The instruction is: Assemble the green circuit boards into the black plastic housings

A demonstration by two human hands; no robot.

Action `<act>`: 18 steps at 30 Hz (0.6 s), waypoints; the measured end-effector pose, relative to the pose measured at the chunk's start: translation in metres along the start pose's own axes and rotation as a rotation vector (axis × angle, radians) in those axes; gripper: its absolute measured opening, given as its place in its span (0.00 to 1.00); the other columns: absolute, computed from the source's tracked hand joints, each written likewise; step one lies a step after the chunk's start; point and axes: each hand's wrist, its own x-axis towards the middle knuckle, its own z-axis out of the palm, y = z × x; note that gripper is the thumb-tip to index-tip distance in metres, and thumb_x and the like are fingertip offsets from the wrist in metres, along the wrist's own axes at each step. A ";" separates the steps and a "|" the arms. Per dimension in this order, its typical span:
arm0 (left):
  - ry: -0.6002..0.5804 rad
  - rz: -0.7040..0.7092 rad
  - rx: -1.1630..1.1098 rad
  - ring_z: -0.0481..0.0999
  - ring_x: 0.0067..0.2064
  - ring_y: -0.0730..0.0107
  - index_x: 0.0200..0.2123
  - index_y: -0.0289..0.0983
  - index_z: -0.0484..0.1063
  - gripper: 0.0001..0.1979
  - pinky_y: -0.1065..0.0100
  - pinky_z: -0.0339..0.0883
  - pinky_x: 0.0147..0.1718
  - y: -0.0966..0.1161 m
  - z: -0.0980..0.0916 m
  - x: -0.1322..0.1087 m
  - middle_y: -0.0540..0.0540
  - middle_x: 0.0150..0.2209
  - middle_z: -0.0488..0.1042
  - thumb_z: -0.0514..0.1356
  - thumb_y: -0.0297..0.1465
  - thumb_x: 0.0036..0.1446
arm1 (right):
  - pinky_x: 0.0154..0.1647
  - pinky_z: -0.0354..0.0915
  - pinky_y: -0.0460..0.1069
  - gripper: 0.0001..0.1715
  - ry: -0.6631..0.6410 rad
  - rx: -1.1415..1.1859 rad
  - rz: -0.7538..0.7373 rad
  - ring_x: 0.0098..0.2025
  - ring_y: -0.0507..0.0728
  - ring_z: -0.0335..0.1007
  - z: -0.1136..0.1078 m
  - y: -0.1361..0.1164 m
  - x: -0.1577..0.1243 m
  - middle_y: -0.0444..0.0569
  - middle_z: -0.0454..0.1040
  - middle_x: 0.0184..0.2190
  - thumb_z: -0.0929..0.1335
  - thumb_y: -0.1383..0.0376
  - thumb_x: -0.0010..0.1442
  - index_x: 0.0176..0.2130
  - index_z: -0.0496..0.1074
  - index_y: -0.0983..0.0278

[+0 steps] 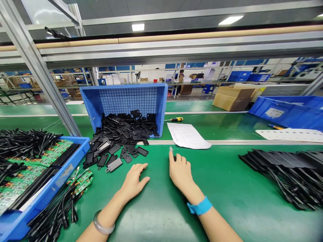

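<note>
My left hand point(134, 180) rests over the green bench with thumb and fingers apart, holding nothing. It is nearest to the loose black plastic covers point(114, 165) spilling from a blue crate point(163, 107) tipped on its side. My right hand point(181, 173) lies palm down, index finger stretched forward and the other fingers loosely bent. A small clear piece point(171, 149) shows at that index fingertip; whether it is worn or only touched I cannot tell. A printed paper sheet point(189, 135) lies just beyond this hand.
At left, a blue tray point(73, 161) holds green circuit boards with black cables; more cabled boards point(83, 181) lie beside it. Black covers with cables point(285, 168) are stacked at right. A screwdriver point(176, 119), a cardboard box point(232, 97) and a blue bin point(287, 109) stand farther back.
</note>
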 end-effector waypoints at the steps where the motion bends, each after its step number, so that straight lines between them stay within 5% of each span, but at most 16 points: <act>1: 0.018 0.011 0.050 0.67 0.50 0.56 0.55 0.39 0.65 0.23 0.53 0.63 0.51 -0.001 0.000 0.000 0.40 0.50 0.70 0.58 0.32 0.55 | 0.40 0.62 0.60 0.29 0.030 -0.028 0.000 0.44 0.69 0.64 0.000 0.003 0.001 0.69 0.66 0.45 0.59 0.76 0.57 0.58 0.60 0.75; 4: 0.060 0.040 0.160 0.56 0.62 0.53 0.60 0.38 0.58 0.28 0.50 0.54 0.58 -0.003 0.007 0.008 0.38 0.61 0.58 0.57 0.33 0.56 | 0.47 0.60 0.59 0.25 0.055 0.033 -0.092 0.48 0.67 0.63 -0.002 0.000 0.000 0.66 0.66 0.49 0.61 0.73 0.60 0.57 0.63 0.72; 8: -0.034 0.035 0.272 0.41 0.67 0.51 0.63 0.34 0.50 0.34 0.47 0.44 0.62 -0.003 0.017 0.032 0.35 0.66 0.44 0.58 0.35 0.55 | 0.51 0.58 0.57 0.22 0.014 0.141 -0.206 0.49 0.64 0.63 -0.002 -0.015 -0.007 0.61 0.67 0.49 0.63 0.72 0.61 0.55 0.65 0.69; 12: -0.052 -0.026 0.306 0.49 0.65 0.49 0.62 0.30 0.52 0.32 0.48 0.46 0.61 0.007 0.014 0.038 0.30 0.63 0.54 0.56 0.36 0.57 | 0.50 0.58 0.56 0.21 0.016 0.191 -0.270 0.48 0.63 0.64 0.003 -0.018 -0.010 0.59 0.68 0.47 0.63 0.72 0.61 0.54 0.66 0.68; 18: -0.086 0.051 0.374 0.65 0.57 0.54 0.53 0.39 0.66 0.20 0.49 0.49 0.60 0.016 -0.018 -0.017 0.37 0.52 0.70 0.56 0.35 0.58 | 0.48 0.59 0.55 0.20 0.013 0.243 -0.332 0.45 0.62 0.66 0.005 -0.020 -0.010 0.58 0.70 0.44 0.62 0.73 0.60 0.52 0.67 0.67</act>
